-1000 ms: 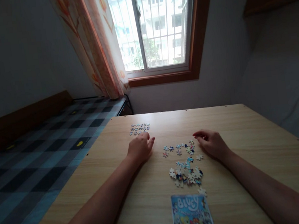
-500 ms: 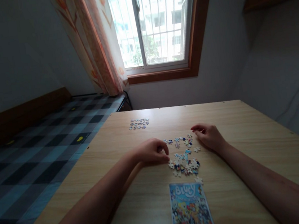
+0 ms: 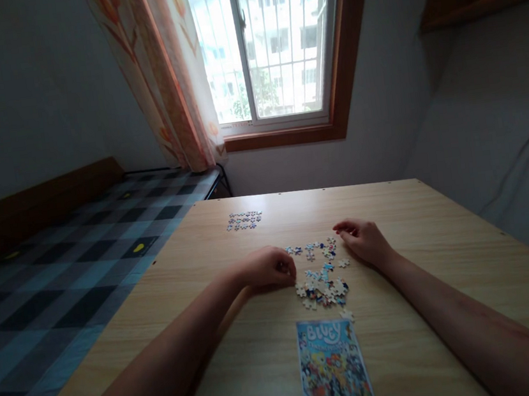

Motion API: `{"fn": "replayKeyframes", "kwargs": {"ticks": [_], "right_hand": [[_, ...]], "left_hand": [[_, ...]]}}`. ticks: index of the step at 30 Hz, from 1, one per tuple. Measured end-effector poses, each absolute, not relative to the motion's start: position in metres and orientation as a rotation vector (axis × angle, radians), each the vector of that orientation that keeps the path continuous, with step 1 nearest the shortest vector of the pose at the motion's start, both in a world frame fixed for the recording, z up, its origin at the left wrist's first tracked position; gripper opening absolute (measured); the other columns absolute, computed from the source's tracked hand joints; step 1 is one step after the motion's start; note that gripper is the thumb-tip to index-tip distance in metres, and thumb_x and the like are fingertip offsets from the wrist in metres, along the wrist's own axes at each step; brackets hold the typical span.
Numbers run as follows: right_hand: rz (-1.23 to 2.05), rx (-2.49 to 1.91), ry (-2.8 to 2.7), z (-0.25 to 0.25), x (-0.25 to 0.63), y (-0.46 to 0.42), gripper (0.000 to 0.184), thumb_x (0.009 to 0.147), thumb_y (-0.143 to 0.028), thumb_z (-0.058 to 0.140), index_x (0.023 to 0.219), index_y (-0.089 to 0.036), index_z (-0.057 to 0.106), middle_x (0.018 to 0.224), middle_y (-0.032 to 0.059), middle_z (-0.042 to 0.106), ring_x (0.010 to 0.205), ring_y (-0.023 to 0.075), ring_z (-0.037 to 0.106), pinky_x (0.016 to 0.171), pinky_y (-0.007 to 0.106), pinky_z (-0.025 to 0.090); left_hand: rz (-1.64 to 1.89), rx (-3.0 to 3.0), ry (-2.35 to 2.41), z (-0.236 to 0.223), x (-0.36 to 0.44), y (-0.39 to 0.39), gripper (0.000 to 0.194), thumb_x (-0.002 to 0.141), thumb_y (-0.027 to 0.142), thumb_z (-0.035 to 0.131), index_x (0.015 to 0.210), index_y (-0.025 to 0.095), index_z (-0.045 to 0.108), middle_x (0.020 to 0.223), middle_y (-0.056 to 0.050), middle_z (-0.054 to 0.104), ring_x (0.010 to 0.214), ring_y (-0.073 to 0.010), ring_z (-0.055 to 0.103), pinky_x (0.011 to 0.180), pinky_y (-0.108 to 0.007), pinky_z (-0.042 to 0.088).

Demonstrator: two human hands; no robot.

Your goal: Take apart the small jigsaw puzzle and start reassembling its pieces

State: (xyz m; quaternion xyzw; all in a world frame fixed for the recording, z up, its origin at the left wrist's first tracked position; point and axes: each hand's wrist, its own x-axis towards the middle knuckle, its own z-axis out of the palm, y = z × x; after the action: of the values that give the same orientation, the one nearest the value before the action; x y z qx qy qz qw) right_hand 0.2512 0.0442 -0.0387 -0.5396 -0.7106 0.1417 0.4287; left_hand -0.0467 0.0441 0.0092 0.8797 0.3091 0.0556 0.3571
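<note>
My left hand rests on the table at the left edge of a loose pile of jigsaw puzzle pieces. Its index finger and thumb are bent together in a pinch, and whatever may be between them is too small to make out. On the far right side, my right hand lies with loosely bent fingers, a gap showing between thumb and fingers. Its fingertips are close to a few joined puzzle pieces. One single piece lies below that hand.
A colourful picture sheet or box marked "Bluey" lies in front of me on the wooden table. Rows of puzzle pieces are laid out at the far left. A bed with a checked cover stands left, beneath a curtained window.
The view has shifted slightly. My left thumb and index finger have come closer together. My right hand stays in nearly the same place, and the pieces look unmoved.
</note>
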Motion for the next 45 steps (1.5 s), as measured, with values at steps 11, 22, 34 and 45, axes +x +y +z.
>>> {"fn": "replayKeyframes", "kwargs": {"ticks": [11, 22, 34, 45], "right_hand": [[0.333, -1.338, -1.815, -0.037, 0.25, 0.043, 0.024, 0.08, -0.024, 0.053, 0.089, -0.02, 0.075, 0.085, 0.0048, 0.076, 0.067, 0.0179, 0.065, 0.066, 0.03, 0.05], [0.317, -1.326, -1.798, -0.038, 0.249, 0.043, 0.023, 0.08, -0.023, 0.054, 0.088, -0.019, 0.075, 0.083, 0.0047, 0.076, 0.065, 0.017, 0.063, 0.065, 0.03, 0.049], [0.528, -0.958, -2.393, 0.031, 0.211, 0.004, 0.022, 0.084, -0.017, 0.058, 0.095, -0.023, 0.076, 0.08, 0.0013, 0.072, 0.064, 0.0115, 0.059, 0.063, 0.025, 0.045], [0.391, -1.043, -2.759, 0.031, 0.171, -0.029, 0.02, 0.086, -0.02, 0.061, 0.097, -0.026, 0.077, 0.09, 0.0041, 0.071, 0.078, 0.017, 0.06, 0.068, 0.028, 0.041]], "left_hand": [[0.097, 2.296, 0.766, 0.015, -0.043, 0.039, 0.028, 0.071, 0.031, 0.079, 0.098, 0.024, 0.077, 0.076, 0.003, 0.056, 0.066, -0.0097, 0.048, 0.062, -0.022, 0.037], [0.074, 2.273, 0.768, 0.008, -0.042, 0.043, 0.016, 0.071, 0.026, 0.076, 0.085, 0.018, 0.073, 0.075, 0.002, 0.058, 0.066, -0.01, 0.049, 0.06, -0.022, 0.036], [0.222, 2.083, 0.936, 0.013, -0.052, 0.049, 0.011, 0.067, 0.019, 0.06, 0.077, 0.016, 0.056, 0.067, 0.005, 0.049, 0.062, -0.0098, 0.042, 0.057, -0.024, 0.031], [0.205, 2.21, 0.926, 0.01, -0.051, 0.046, 0.014, 0.06, 0.014, 0.055, 0.074, 0.017, 0.056, 0.065, 0.005, 0.049, 0.062, -0.0106, 0.043, 0.056, -0.024, 0.03]]}}
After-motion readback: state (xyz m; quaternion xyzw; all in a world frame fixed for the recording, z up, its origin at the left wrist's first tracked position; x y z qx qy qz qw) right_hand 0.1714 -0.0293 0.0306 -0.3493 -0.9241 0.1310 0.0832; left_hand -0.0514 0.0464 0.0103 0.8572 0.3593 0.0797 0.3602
